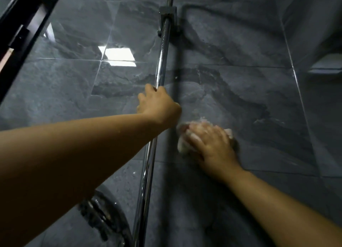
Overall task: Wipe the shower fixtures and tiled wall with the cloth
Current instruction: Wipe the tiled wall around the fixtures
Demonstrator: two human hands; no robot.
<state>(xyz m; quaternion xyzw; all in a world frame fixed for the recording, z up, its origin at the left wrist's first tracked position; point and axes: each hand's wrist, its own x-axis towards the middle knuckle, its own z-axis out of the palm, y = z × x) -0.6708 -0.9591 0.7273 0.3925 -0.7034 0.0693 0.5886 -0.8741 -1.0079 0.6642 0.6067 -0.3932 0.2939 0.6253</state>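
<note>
Reaching forward with both bare arms, we see a dark shower hose curving low at the left, beside a chrome shower rail. Our right hand lies with its fingers spread flat on a pale cloth, pressing it against the dark grey tiled wall just right of the rail. Slightly higher, our left hand curls round the rail. Further up, a grey bracket clamps the rail, and a black frame crosses the top left corner.

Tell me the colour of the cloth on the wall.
The cloth is pale whitish pink, best seen in the head view.
</note>
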